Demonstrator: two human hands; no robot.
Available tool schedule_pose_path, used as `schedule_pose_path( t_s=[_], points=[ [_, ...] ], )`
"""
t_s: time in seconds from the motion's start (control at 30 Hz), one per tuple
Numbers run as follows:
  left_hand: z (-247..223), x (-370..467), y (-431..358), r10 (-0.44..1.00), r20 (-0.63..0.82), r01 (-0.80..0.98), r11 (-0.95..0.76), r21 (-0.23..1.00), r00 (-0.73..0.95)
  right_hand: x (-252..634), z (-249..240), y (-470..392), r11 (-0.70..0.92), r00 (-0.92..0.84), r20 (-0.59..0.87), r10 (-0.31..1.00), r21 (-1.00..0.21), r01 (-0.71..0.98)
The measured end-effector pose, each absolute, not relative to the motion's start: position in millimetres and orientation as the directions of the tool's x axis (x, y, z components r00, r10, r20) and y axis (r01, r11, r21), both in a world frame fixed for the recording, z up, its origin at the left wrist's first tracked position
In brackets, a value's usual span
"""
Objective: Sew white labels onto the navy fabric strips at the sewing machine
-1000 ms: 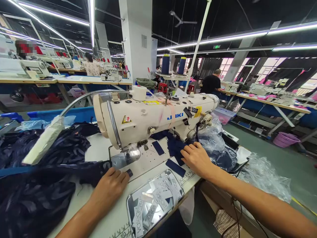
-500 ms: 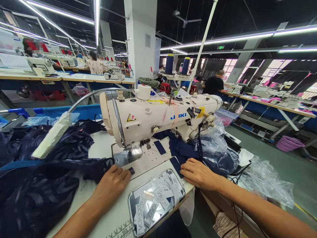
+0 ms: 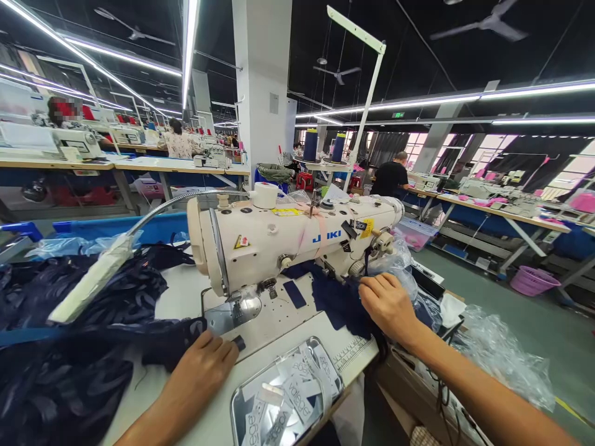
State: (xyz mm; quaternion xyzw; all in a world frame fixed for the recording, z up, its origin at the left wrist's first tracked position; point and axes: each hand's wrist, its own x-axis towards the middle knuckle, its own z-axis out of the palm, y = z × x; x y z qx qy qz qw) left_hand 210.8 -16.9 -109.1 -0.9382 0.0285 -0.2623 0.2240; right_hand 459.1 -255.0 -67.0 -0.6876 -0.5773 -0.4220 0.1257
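My left hand [image 3: 204, 362] rests on the table before the needle of a white sewing machine [image 3: 297, 229]. Its fingers are closed on the edge of a dark navy patterned fabric [image 3: 171, 341]. A small dark fabric tab [image 3: 238, 342] pokes out by its fingertips. To the right, my right hand [image 3: 388, 306] is beside the machine's handwheel end, its fingers closed at the edge of a pile of plain navy fabric [image 3: 337, 303]; the fingertips are partly hidden. On the machine bed lies a small navy rectangle [image 3: 294, 294].
A metal tray [image 3: 235, 402] of printed labels sits at the table's front edge. More navy fabric [image 3: 74, 279] heaps at the left, under a flexible lamp [image 3: 93, 279]. Clear plastic bags [image 3: 502, 353] lie at the right. Other people work at machines behind.
My right hand has moved up and right from the table edge, and the plain navy fabric there has shifted and spread. My left hand stays on the patterned fabric. The view has tilted up.
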Motion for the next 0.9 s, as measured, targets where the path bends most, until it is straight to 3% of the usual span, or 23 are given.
schedule_pose_path(
  t_s=[0.07,0.27,0.4,0.53,0.7,0.9],
  points=[
    [-107.9,210.4,-17.6,-0.166,0.466,0.064,-0.897,-0.438,0.869,456.3,-69.3,-252.4,-0.295,-0.008,0.656,0.755,0.349,0.889],
    [-107.9,209.9,-18.6,-0.167,0.467,0.057,-0.901,-0.429,0.868,446.5,-83.2,-222.1,-0.163,0.016,0.619,0.785,0.181,0.970],
    [-111.5,209.2,-18.6,-0.172,0.465,0.065,-0.890,-0.451,0.869,443.0,-86.9,-189.5,-0.110,0.047,0.440,0.897,0.120,0.987],
    [-115.6,209.3,-16.8,-0.202,0.488,0.060,-0.880,-0.470,0.849,433.3,-88.6,-160.3,-0.253,0.225,0.265,0.938,0.076,0.965],
    [-114.4,207.8,-16.9,-0.196,0.485,0.063,-0.882,-0.467,0.852,424.3,-95.2,-129.8,-0.390,0.359,0.260,0.896,0.073,0.918],
    [-114.4,206.5,-16.8,-0.189,0.466,0.050,-0.890,-0.453,0.864,430.5,-100.5,-116.8,-0.328,0.309,0.188,0.932,0.075,0.942]
  ],
)
